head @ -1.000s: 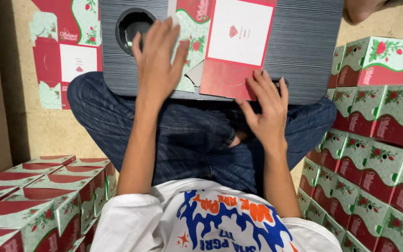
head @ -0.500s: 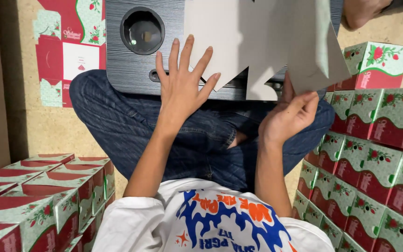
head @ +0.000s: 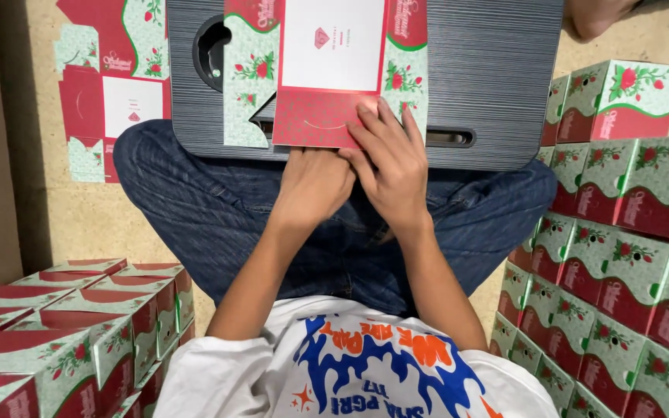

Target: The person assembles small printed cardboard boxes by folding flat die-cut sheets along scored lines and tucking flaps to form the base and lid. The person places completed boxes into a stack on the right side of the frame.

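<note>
The right hand lay with fingers spread flat on the unfolded carton blank, which stretched beyond its fingertips across the grey lap desk. The left hand sat just beside it, fingers curled under at the blank's near edge; their grip could not be told.

My left hand curls at the near edge of the grey lap desk, fingertips hidden under the flat carton blank. The blank's top and the desk's far side are cut off by the upper frame edge. Print on the blank's white panel is too small to tell.
</note>
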